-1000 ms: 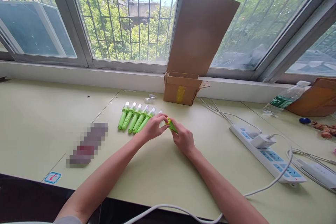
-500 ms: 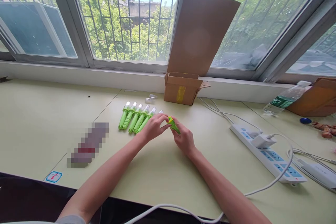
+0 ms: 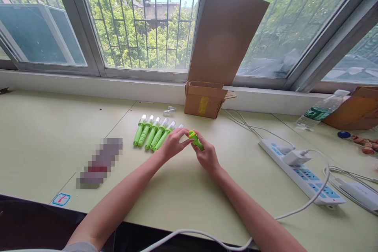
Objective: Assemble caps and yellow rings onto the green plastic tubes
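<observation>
Box behind, power strip at right — left hand partly hides green tubes.

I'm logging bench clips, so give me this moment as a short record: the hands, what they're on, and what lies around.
Right hand: holds a green piece, its yellow rim tilted up
Left hand: thumb and finger at that rim
Left of hands: row of clear-tipped green tubes, at least six, the last mostly hidden
Beyond row: small clear piece
By window: box
Far right: power strip, bottle
Unreadable: pixelated patch
</observation>
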A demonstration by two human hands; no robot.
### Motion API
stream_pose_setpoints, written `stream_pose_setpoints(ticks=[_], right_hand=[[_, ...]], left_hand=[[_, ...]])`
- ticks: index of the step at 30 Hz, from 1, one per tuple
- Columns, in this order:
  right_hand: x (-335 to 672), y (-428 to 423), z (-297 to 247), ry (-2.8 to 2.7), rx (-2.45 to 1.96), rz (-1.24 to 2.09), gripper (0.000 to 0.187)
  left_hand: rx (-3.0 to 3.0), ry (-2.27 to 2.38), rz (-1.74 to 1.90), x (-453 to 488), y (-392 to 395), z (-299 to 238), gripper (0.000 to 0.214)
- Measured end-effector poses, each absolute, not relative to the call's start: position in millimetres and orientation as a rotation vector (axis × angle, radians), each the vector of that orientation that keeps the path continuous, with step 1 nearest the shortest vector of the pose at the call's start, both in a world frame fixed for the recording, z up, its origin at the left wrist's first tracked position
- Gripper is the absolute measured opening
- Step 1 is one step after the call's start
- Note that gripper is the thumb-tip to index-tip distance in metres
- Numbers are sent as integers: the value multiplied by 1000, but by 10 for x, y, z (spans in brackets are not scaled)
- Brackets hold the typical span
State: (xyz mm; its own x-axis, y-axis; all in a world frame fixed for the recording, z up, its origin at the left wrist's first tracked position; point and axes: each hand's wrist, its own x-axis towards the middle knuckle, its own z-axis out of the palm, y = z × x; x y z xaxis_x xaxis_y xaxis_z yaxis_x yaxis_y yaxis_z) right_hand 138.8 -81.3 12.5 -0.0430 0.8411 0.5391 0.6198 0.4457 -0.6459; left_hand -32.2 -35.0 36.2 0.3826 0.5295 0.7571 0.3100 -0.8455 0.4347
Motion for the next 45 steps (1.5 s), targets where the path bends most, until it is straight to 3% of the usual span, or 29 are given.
stream_pose_setpoints(ticks=[29,45], right_hand=[[1273,-865,197,-1490,-1078,822,58],[1249,-896,278,-1428,-1053,955,66]], left_hand=[[2232,776,1611,-269,-370,302,19],[2076,796,1603,-214,-377,285,28]])
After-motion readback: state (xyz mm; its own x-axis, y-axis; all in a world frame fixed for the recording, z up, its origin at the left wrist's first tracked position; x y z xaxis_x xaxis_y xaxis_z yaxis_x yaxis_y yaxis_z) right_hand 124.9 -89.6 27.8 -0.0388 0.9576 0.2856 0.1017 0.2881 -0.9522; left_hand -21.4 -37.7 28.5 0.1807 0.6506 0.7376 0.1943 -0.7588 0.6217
